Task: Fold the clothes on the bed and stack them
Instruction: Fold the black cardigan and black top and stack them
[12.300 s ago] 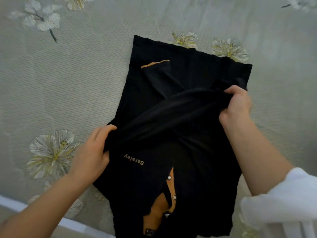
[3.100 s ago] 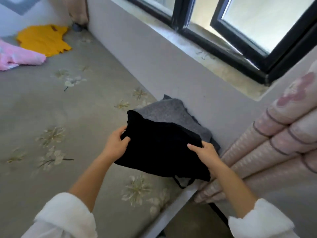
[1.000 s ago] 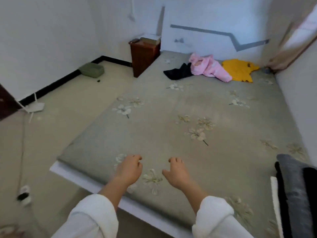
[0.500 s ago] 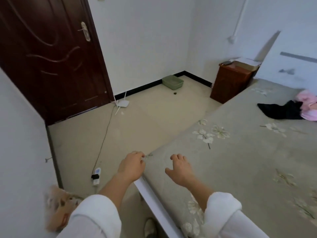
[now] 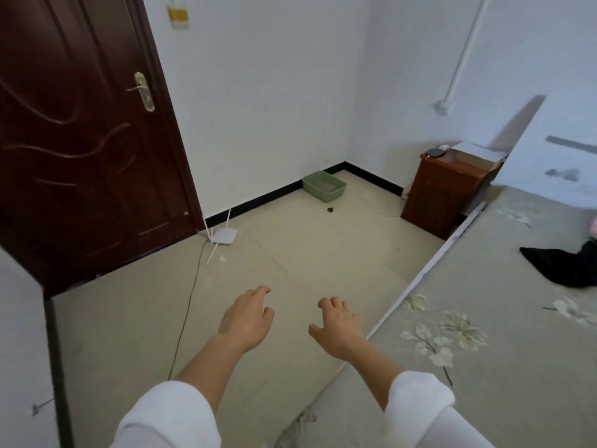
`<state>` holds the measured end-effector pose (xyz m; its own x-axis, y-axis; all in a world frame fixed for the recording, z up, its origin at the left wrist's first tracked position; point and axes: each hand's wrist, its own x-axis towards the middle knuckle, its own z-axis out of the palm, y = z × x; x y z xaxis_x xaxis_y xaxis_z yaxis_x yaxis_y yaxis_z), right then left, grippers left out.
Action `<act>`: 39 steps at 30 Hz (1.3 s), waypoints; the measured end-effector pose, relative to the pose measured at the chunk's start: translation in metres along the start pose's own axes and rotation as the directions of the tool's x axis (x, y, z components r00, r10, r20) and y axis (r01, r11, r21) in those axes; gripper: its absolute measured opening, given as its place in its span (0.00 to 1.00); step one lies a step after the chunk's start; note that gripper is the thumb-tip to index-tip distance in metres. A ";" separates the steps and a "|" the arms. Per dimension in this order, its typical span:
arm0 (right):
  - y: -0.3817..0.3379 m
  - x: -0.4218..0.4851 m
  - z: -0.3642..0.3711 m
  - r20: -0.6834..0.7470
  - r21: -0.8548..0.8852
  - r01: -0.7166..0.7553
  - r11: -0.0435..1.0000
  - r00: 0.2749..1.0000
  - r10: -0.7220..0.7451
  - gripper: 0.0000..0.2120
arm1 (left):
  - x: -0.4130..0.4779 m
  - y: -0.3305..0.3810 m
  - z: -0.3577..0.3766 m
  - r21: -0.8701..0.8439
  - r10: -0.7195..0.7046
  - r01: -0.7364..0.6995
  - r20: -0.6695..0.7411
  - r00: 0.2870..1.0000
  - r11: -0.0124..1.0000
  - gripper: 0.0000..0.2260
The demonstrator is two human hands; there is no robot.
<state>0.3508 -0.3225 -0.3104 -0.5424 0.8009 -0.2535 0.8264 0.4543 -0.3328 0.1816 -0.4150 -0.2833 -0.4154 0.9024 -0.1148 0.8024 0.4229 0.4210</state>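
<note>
Two hands are in view. The left hand point(image 5: 247, 318) and right hand point(image 5: 337, 328) hover over the beige floor point(image 5: 290, 270), both released, fingers loosely curled, grasping nothing. One crumpled black garment point(image 5: 562, 265) lies on the grey-green floral bed point(image 5: 517, 367), well apart from both hands. Also present: one dark wooden door point(image 5: 80, 140), one white router point(image 5: 224, 236), one green plastic tray point(image 5: 324, 186). One yellow wall label point(image 5: 177, 14) has writing too small to read.

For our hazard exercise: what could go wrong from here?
1. A dark cable runs across the floor from the white router, left of the left hand; a foot could snag it.
2. The black garment lies unfolded on the bed, far from the empty right hand; a hasty grab might drag it off.
</note>
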 end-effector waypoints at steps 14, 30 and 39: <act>-0.046 0.221 -0.050 -0.148 0.196 -0.329 0.924 0.921 0.360 0.25 | 0.285 -0.066 -0.076 0.073 0.256 -0.266 0.124 0.959 0.961 0.19; 0.133 0.292 -0.128 -0.151 0.318 -0.691 0.649 0.640 0.754 0.26 | 0.483 0.162 0.037 -0.068 0.627 -0.663 0.409 0.663 0.745 0.19; 0.275 0.341 -0.210 -0.180 0.389 -0.744 0.543 0.516 0.837 0.27 | 0.582 0.330 0.095 -0.117 0.698 -0.744 0.466 0.544 0.658 0.19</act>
<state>0.4247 0.1575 -0.2977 0.4391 0.8642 -0.2456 0.7936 -0.5012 -0.3450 0.2452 0.2577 -0.2965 0.5336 0.8247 -0.1875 0.7867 -0.4026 0.4681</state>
